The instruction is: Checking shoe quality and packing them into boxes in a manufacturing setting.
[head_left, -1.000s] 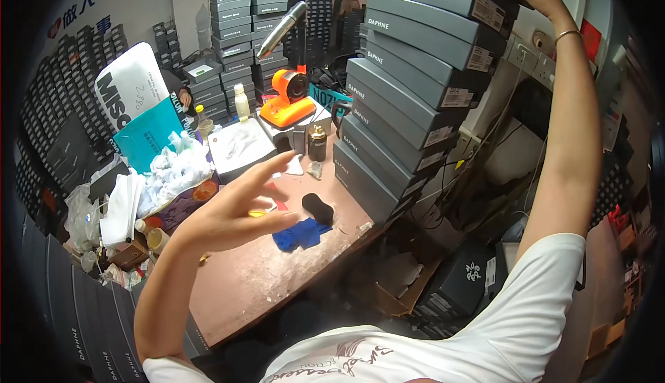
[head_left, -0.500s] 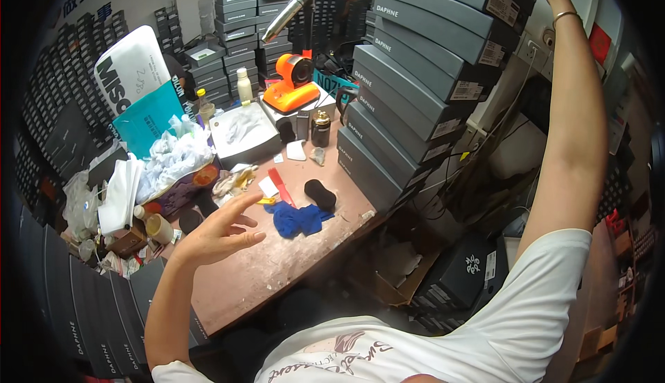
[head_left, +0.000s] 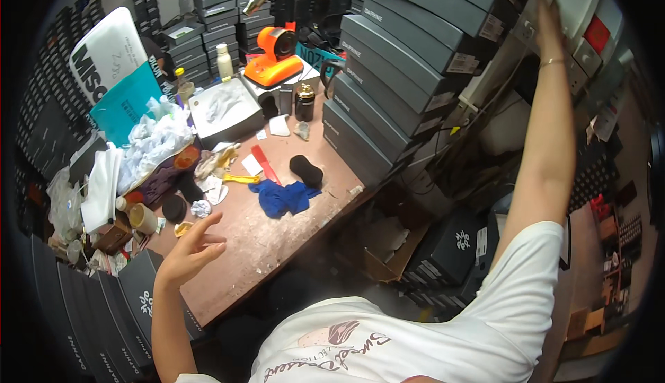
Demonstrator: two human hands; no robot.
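Note:
My left hand [head_left: 190, 251] is over the near left part of the worktable [head_left: 239, 272], fingers apart and nothing in it. My right arm reaches up on the far right. My right hand [head_left: 547, 26] is beside the top of a tall stack of dark grey shoe boxes [head_left: 409, 57]; it is blurred, but its fingers look stretched upward with nothing visible in them. On the table are a blue cloth [head_left: 282, 198], a black oval pad [head_left: 305, 170], a red strip-like tool [head_left: 264, 164] and a yellow-handled brush or tool [head_left: 241, 178].
An orange device [head_left: 271, 61] stands at the back near a black-and-gold can [head_left: 305, 102] and a white bottle [head_left: 224, 62]. An open box [head_left: 228, 133] holds white paper; crumpled paper [head_left: 152, 144] is heaped left. More shoe boxes [head_left: 90, 320] stand at lower left. An open carton [head_left: 395, 244] sits below the table edge.
My right hand has come away from the top of the box stack and hangs to its right. My left hand has moved slightly down and left in view. The whole view has shifted.

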